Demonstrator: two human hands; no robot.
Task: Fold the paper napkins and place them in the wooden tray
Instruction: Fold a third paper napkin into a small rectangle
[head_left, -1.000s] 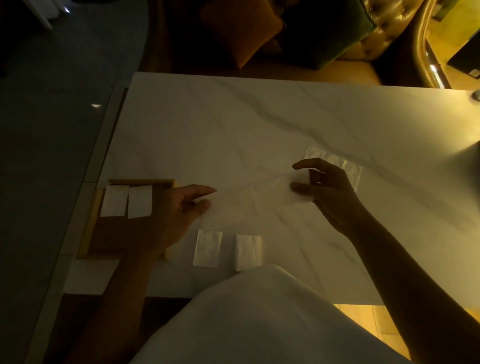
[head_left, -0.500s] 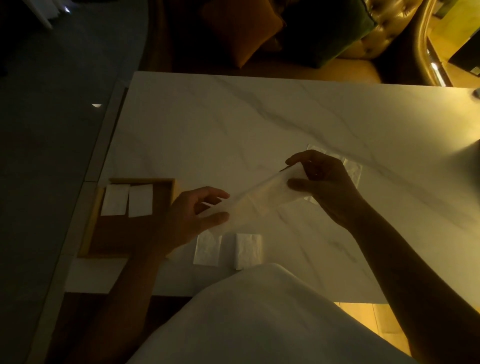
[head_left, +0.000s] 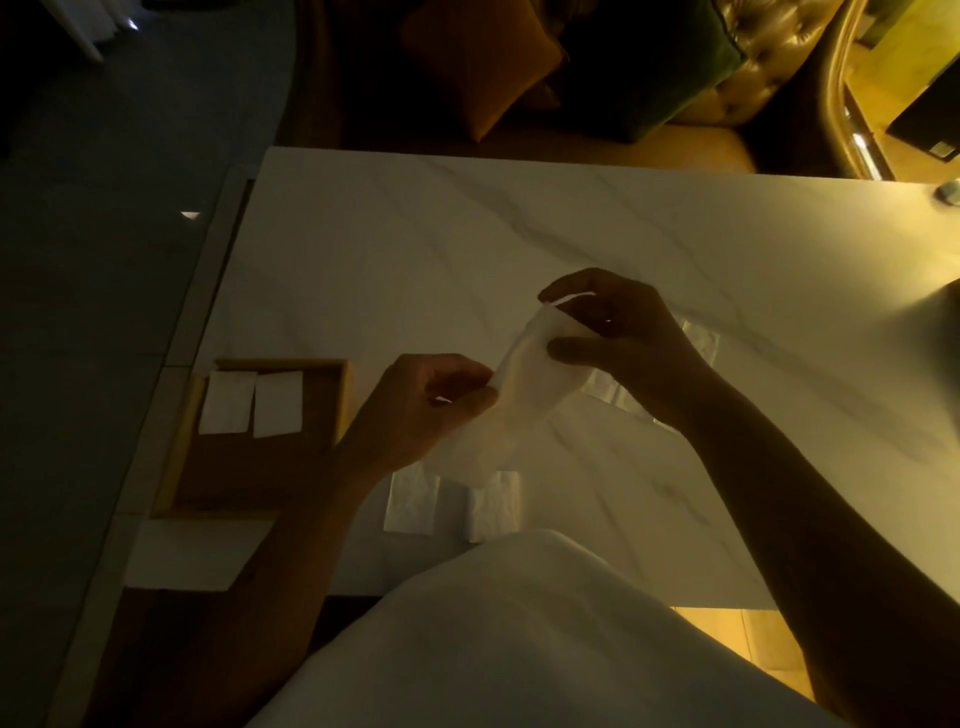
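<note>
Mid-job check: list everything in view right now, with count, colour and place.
table: one, white marble.
wooden tray: one, brown, table's left edge.
held napkin: one, white, in the air between both hands.
folded napkins in tray: two, white, side by side at its far end.
folded napkins on table: two, white, side by side near its front edge.
spare napkins: count unclear, pale, on table right of held napkin.
cushions: two, orange and green, beyond the table.
left hand: pinches held napkin's near end.
right hand: pinches its far end.

tray (head_left: 340, 405) left on table (head_left: 467, 249) | napkin pair (head_left: 278, 404) inside | loose pair (head_left: 410, 501) just right
</note>
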